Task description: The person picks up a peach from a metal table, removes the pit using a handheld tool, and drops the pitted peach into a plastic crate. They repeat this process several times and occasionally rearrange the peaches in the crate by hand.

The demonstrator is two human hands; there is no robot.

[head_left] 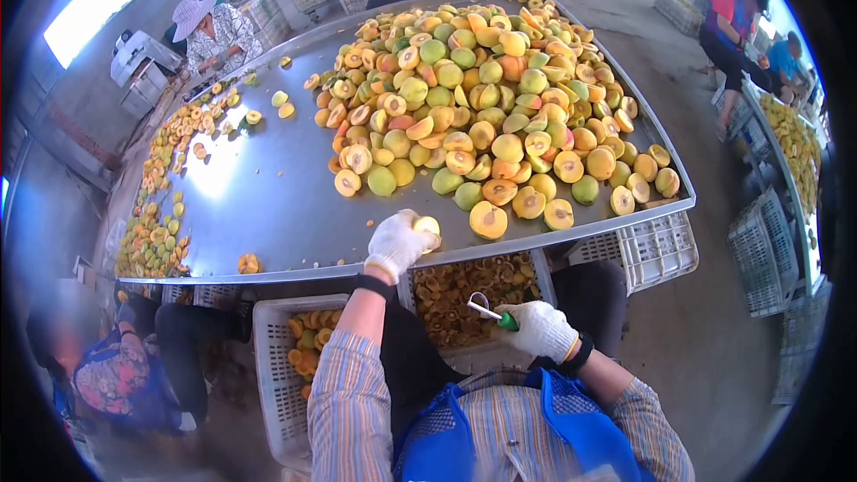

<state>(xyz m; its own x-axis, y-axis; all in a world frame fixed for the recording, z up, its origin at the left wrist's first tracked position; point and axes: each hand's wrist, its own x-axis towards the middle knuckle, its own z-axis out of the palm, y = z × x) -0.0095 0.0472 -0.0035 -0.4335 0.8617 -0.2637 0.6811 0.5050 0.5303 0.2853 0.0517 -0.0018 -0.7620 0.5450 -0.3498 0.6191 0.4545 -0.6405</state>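
My left hand [395, 245], in a white glove, is closed round a yellow peach half [428, 231] at the near edge of the metal table [312, 205]. Lower and to the right, my gloved right hand [544, 331] grips a pitting tool [508, 322] with a green handle and a curved metal loop at its tip. The tool is apart from the fruit on the table. Just beyond my left hand lies a big heap of halved peaches [482, 116], many with brown centres showing.
Below the table edge, one crate [270, 375] holds peach halves; another, between my legs, holds brownish pieces [464, 303]. A white crate [659, 250] stands at right. More fruit [153, 232] lines the table's left side. Several people sit or stand around, one at left [219, 40].
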